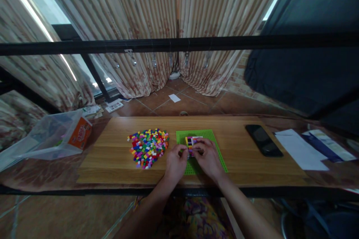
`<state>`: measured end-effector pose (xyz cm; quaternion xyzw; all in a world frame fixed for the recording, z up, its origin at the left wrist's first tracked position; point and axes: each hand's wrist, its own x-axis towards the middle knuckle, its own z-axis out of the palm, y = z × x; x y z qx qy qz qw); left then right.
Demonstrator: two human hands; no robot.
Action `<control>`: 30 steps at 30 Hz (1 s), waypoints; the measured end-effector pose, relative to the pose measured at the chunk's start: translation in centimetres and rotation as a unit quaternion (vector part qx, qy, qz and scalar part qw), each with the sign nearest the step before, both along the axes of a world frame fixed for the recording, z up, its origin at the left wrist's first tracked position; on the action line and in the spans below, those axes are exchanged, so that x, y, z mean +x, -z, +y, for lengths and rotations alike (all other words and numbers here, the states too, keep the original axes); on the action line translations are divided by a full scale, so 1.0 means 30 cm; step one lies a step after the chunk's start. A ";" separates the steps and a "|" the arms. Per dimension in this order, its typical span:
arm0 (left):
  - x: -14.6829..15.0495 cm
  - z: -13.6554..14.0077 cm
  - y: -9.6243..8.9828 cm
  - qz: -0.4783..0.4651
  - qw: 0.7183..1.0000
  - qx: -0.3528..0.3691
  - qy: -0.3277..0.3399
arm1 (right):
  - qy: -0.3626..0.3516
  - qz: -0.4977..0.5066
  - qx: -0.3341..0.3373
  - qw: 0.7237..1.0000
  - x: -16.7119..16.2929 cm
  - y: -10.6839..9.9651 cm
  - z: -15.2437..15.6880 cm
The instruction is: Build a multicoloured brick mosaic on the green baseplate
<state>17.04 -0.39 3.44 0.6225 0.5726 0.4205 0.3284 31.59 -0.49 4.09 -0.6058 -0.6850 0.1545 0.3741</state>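
Note:
A green studded baseplate lies on the wooden board, with a small build of toy bricks in yellow, black, white, purple and other colours on it. My left hand is closed in a pinch at the near left side of the build; whatever is between its fingertips is too small to make out. From the right, my right hand reaches over the baseplate, its fingers curled onto the bricks and covering part of them. Left of the baseplate spreads a pile of loose, many-coloured toy bricks.
A black phone lies at the board's right end, with white papers beyond it. At the left stands a clear plastic bin with an orange box. A dark rail crosses before the curtains.

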 end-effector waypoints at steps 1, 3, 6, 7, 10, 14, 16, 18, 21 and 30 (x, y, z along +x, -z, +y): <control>0.003 0.006 -0.001 -0.006 1.000 -0.009 -0.001 | 0.011 0.009 -0.001 1.000 -0.006 0.001 0.003; 0.009 0.018 0.000 -0.016 1.000 -0.020 -0.003 | 0.024 0.022 0.001 0.999 -0.015 0.002 0.005; 0.015 0.028 0.007 -0.030 0.999 -0.029 -0.008 | 0.027 0.041 0.007 0.999 -0.022 0.003 0.001; 0.016 0.030 0.010 -0.035 0.999 -0.034 -0.009 | 0.029 0.049 0.010 0.998 -0.021 0.004 -0.001; 0.022 0.030 0.019 -0.048 0.997 -0.052 -0.015 | 0.033 0.077 0.014 0.996 -0.014 0.009 -0.006; 0.033 0.029 0.026 -0.052 0.997 -0.057 -0.027 | 0.045 0.116 0.005 0.992 0.004 0.025 -0.004; 0.039 0.030 0.027 -0.048 0.997 -0.057 -0.037 | 0.050 0.127 0.003 0.991 0.009 0.035 0.001; 0.045 0.030 0.026 -0.042 0.996 -0.061 -0.053 | 0.058 0.131 0.003 0.990 0.007 0.043 0.005; 0.053 0.029 0.023 -0.039 0.995 -0.060 -0.067 | 0.075 0.129 0.006 0.989 -0.005 0.049 0.009; 0.068 0.025 0.036 -0.027 0.995 -0.059 -0.076 | 0.086 0.125 0.013 0.988 -0.023 0.060 0.017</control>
